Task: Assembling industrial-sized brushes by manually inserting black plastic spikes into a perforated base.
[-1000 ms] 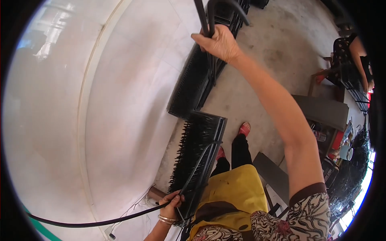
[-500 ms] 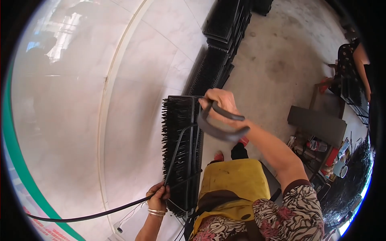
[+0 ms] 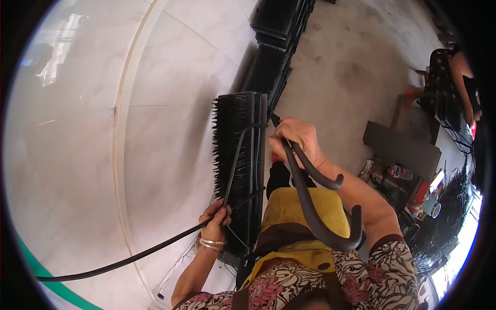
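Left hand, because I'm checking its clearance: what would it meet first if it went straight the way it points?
Most likely the black bristles just ahead of the left hand, though depth is unclear.

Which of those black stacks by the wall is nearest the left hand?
The lowest black stack in the picture, beside the left hand; the other stacks lie farther up.

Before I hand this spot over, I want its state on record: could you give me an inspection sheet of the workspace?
Surface: grey floor, darker patches.
Things: bristled stack near the left hand; black stacks beyond it, along the wall.
Clutter: blue cup, grey board and jumbled small items at right.
Hands: left grips a black rod; right hand grips two hooked bars.
Cables: thin wires low by the wall.
Surroundings: pale wall at left; another person at far right.
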A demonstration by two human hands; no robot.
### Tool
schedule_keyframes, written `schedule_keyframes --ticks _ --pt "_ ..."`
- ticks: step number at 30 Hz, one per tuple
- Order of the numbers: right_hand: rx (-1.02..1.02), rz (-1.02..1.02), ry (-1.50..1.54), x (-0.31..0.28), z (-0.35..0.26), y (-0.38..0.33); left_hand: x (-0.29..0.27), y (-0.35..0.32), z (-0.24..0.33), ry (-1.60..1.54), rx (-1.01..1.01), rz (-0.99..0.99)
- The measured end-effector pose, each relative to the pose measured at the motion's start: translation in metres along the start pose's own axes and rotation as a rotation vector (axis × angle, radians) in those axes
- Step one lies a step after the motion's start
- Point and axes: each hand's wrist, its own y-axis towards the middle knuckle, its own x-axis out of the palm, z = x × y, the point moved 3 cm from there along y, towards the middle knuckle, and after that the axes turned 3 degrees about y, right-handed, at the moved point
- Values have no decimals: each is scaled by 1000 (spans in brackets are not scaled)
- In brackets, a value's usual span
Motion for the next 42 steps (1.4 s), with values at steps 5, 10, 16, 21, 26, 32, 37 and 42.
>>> schedule_keyframes --ticks 5,10,16,21,26,32,37,42 --pt "14 4 -17 16 -9 -14 0 18 12 54 137 -125" --pt "-8 -2 -53 37 -23 -32 -13 43 5 70 138 -190" --pt "-24 15 -70 57 -48 -58 -15 65 4 117 179 -253" --pt "-77 65 -87 83 -50 -69 -10 107 8 136 235 -295" --pt "-103 113 -111 109 -58 -83 -8 131 9 215 277 -248" --pt "-118 105 -96 134 -81 -85 -22 169 8 243 360 -291" --pt "-93 7 -82 158 -90 -84 -36 200 12 441 377 -209" --pt "-80 43 -101 183 -93 -69 -42 211 11 271 357 -522"
